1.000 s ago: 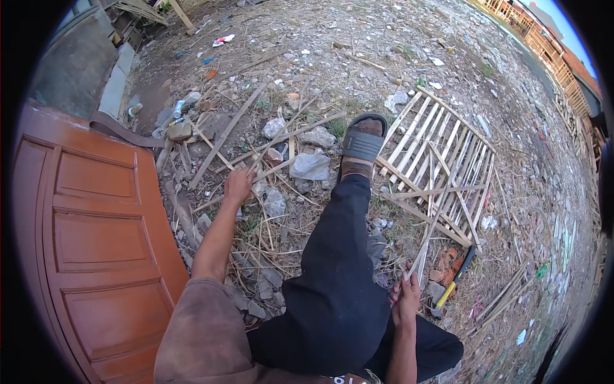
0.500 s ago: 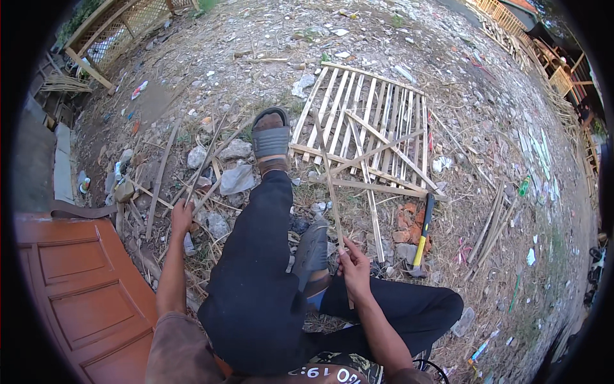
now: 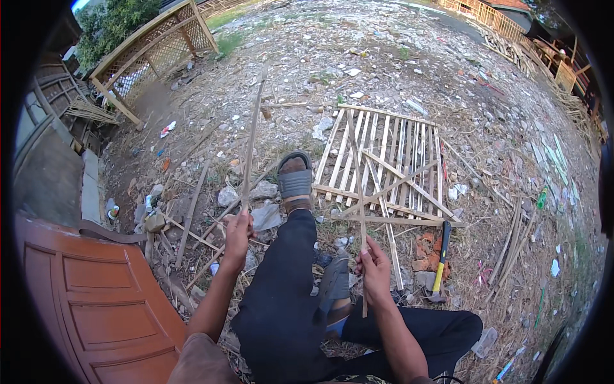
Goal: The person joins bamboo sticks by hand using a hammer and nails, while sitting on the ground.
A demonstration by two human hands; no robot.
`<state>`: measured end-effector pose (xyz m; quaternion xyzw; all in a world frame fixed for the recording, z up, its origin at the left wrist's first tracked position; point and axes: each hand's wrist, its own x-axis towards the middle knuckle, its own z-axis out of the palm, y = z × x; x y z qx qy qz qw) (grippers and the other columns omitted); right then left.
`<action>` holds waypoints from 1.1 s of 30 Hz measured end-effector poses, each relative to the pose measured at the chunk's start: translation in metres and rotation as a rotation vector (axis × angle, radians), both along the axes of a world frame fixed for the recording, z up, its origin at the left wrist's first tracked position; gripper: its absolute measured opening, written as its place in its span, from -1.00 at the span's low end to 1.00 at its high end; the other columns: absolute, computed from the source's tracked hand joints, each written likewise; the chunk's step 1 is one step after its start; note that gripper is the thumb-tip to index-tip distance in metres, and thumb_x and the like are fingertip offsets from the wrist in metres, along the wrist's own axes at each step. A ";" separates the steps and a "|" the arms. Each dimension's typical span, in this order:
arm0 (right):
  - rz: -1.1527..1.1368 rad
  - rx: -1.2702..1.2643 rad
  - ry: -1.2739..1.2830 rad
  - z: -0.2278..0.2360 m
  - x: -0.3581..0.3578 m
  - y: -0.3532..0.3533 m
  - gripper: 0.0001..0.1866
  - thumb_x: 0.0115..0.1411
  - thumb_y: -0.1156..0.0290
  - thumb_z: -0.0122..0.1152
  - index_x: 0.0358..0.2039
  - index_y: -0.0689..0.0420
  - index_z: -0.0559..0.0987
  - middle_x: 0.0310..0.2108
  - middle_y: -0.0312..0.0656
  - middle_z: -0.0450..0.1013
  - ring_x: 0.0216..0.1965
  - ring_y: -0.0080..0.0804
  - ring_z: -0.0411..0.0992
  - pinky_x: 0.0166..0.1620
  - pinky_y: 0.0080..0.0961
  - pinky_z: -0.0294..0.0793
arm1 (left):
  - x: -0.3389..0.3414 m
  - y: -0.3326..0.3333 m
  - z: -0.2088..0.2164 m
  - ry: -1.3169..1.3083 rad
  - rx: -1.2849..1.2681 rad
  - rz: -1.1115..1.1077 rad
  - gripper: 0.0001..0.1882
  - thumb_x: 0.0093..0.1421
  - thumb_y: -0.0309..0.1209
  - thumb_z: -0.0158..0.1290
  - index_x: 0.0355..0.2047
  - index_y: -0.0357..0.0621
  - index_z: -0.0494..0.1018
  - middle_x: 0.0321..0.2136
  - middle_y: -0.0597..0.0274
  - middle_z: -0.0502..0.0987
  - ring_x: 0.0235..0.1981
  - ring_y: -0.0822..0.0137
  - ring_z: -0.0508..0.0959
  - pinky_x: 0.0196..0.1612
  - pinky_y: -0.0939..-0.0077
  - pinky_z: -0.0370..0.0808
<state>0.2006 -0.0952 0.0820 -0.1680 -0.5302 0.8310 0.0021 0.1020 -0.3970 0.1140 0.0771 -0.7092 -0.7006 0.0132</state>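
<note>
My left hand (image 3: 237, 238) is closed round the lower end of a thin wooden strip (image 3: 253, 141), which stands nearly upright in front of it. In my right hand (image 3: 376, 265) is a second wooden strip (image 3: 359, 185), gripped near its lower part and pointing up and away. Beyond the right hand lies a slatted wooden panel (image 3: 384, 157) on the ground, with loose strips across its near side. A hammer (image 3: 441, 256) with a black and yellow handle rests on the ground right of my right hand, its head toward me.
An orange-brown panelled door (image 3: 105, 275) lies at the near left. More wooden strips (image 3: 508, 246) are on the ground at right. Stones (image 3: 263, 190), broken bricks (image 3: 425, 253) and litter cover the ground. A lattice fence panel (image 3: 153, 57) stands at the far left.
My left hand has come up and to the right, lifting a wooden strip from the ground. My right hand still holds its strip. The view has tilted up and shifted left.
</note>
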 end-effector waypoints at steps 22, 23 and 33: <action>-0.409 -0.242 0.331 0.101 -0.140 -0.054 -0.58 0.40 0.38 -0.03 0.26 0.05 0.33 -0.38 -0.36 0.36 -0.48 -0.68 0.29 -0.39 -0.69 0.37 | -0.023 0.106 0.062 0.254 -0.264 -0.622 -0.60 0.46 -0.14 -0.29 -0.32 -0.20 0.35 -0.48 0.36 0.31 -0.44 0.50 0.28 -0.30 0.61 0.29; -0.434 -0.265 0.336 0.101 -0.140 -0.057 -0.58 0.40 0.39 -0.03 0.26 0.04 0.33 -0.37 -0.36 0.36 -0.48 -0.68 0.28 -0.39 -0.68 0.38 | -0.023 0.106 0.062 0.249 -0.258 -0.620 -0.60 0.46 -0.14 -0.29 -0.32 -0.20 0.35 -0.47 0.36 0.31 -0.44 0.50 0.28 -0.30 0.61 0.30; -0.492 -0.329 0.387 0.109 -0.140 -0.068 -0.56 0.40 0.43 -0.03 0.27 0.19 0.29 -0.36 -0.36 0.35 -0.42 -0.71 0.28 -0.34 -0.68 0.35 | -0.021 0.110 0.062 0.288 -0.295 -0.585 -0.62 0.46 -0.17 -0.27 -0.24 -0.26 0.34 -0.47 0.30 0.34 -0.39 0.48 0.30 -0.27 0.54 0.33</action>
